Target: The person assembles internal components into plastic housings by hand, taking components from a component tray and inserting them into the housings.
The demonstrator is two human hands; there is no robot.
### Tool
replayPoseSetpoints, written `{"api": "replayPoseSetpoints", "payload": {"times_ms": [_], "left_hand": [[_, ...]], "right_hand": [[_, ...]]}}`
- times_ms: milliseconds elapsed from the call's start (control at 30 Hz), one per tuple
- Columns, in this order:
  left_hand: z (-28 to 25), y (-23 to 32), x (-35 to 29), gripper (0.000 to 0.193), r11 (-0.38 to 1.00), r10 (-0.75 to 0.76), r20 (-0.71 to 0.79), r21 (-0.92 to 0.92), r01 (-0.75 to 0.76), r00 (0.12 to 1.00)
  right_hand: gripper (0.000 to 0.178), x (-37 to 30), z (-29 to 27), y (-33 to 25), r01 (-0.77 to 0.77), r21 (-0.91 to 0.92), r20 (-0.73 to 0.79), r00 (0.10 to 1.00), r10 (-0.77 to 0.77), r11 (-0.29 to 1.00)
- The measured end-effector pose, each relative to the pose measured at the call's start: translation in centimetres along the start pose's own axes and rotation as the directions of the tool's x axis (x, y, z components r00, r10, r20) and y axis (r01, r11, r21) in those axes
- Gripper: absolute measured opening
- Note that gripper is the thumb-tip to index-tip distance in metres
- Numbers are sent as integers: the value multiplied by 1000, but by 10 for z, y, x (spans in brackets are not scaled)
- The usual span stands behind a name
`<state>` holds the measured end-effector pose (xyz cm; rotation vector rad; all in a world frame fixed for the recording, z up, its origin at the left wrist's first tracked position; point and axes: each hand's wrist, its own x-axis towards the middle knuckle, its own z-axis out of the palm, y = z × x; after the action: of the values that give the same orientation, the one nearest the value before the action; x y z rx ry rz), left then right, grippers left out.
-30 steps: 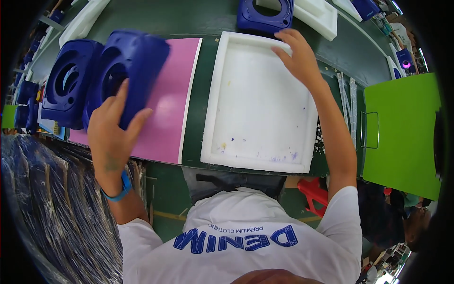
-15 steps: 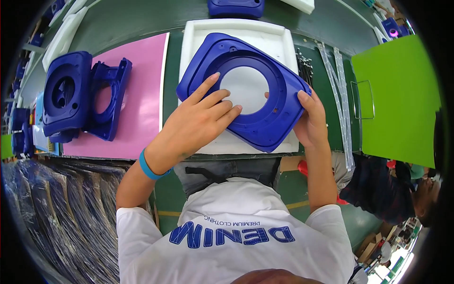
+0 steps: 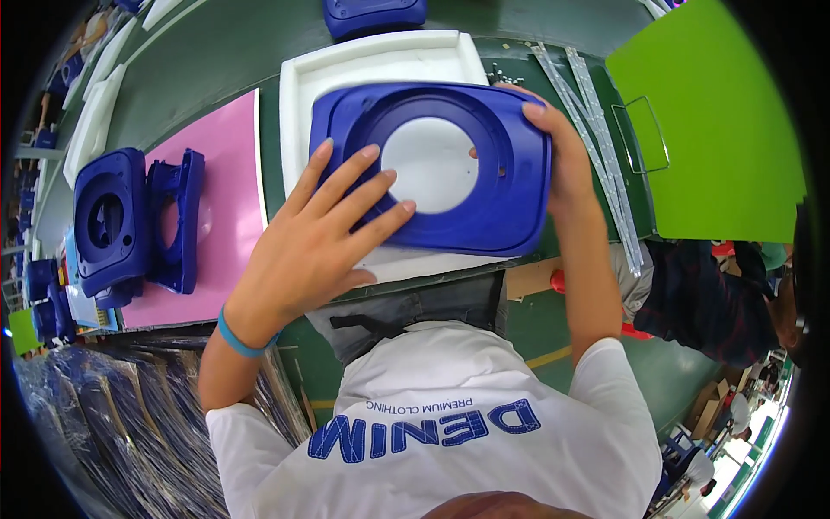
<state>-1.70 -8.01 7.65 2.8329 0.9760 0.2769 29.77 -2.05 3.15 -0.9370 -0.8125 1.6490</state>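
Note:
A blue plastic housing panel [image 3: 467, 227] with a large round opening lies over a white foam tray [image 3: 299, 95]. My right hand [image 3: 562, 156] grips the panel's far right corner, thumb on top and the other fingers mostly hidden beneath. A fingertip shows through the round opening. My left hand [image 3: 333, 216] rests over the panel's left side, its fingers spread and stretched toward the opening. A blue band circles the left wrist.
On a pink sheet [image 3: 229, 173] to the left stand a blue housing [image 3: 111, 221] and a blue frame part [image 3: 177, 223]. Clear strips [image 3: 596, 130] and a green panel with a wire handle [image 3: 718, 130] lie right. Another blue housing [image 3: 376, 16] sits at the far side.
The panel has turned counterclockwise, so its long edges now run nearly sideways. My left fingers have spread wider, and my right hand has moved farther away with the corner. The view has shifted too.

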Motion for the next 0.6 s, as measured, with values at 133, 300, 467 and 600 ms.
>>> {"api": "replayPoseSetpoints", "payload": {"times_ms": [133, 300, 467, 600], "left_hand": [[4, 11, 1, 65, 979, 159, 10, 132, -159, 987], [24, 8, 7, 48, 950, 312, -27, 40, -310, 950], [25, 10, 7, 63, 995, 87, -75, -33, -90, 993], [58, 7, 11, 78, 983, -182, -105, -50, 178, 978]], "right_hand": [[58, 17, 7, -27, -169, -172, 68, 981, 183, 971], [64, 35, 10, -13, -184, -323, 58, 975, 213, 928], [52, 61, -55, -17, 146, -634, -121, 951, -284, 759], [40, 38, -91, 1, 49, -997, 12, 851, -524, 56]]}}
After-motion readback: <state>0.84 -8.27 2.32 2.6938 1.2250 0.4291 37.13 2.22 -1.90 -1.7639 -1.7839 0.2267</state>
